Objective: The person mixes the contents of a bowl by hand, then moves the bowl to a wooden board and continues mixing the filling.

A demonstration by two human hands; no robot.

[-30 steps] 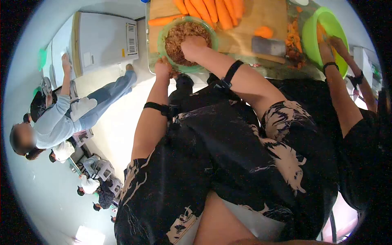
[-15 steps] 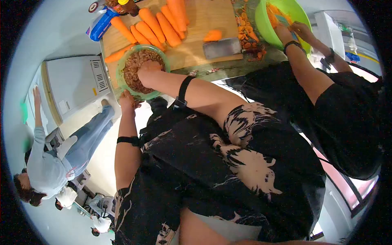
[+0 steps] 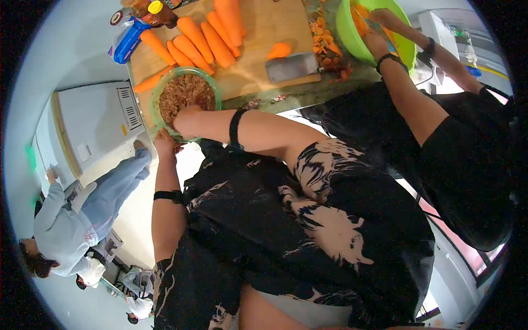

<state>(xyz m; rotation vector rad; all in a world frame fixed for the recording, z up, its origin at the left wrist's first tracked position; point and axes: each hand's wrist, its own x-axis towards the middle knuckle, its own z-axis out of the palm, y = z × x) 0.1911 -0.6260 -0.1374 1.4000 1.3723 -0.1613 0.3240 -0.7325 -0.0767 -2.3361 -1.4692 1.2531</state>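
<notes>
A pale green bowl [image 3: 218,93] of brown minced meat [image 3: 187,91] stands at the near left edge of the table. My right hand [image 3: 188,121] is down in the meat near the bowl's close side, its fingers buried and hidden. At the rim below, my left hand [image 3: 165,142] grips the bowl, with bits of mince on its fingers. Beyond the bowl, several peeled carrots [image 3: 195,39] lie on a wooden cutting board [image 3: 258,38]. A cleaver [image 3: 292,67] and a short carrot piece [image 3: 279,50] rest toward the board's right.
To the right, another person's hands [image 3: 379,38] work over a bright green bowl [image 3: 345,27] holding shredded carrot. Carrot peelings [image 3: 325,38] lie between board and bowl. At the far left are a blue packet [image 3: 131,41] and a yellow-capped bottle [image 3: 159,12]. People stand farther back.
My right hand has moved from the middle of the mince toward the bowl's near left side, exposing more meat. My left hand stays at the rim. The whole view has shifted slightly.
</notes>
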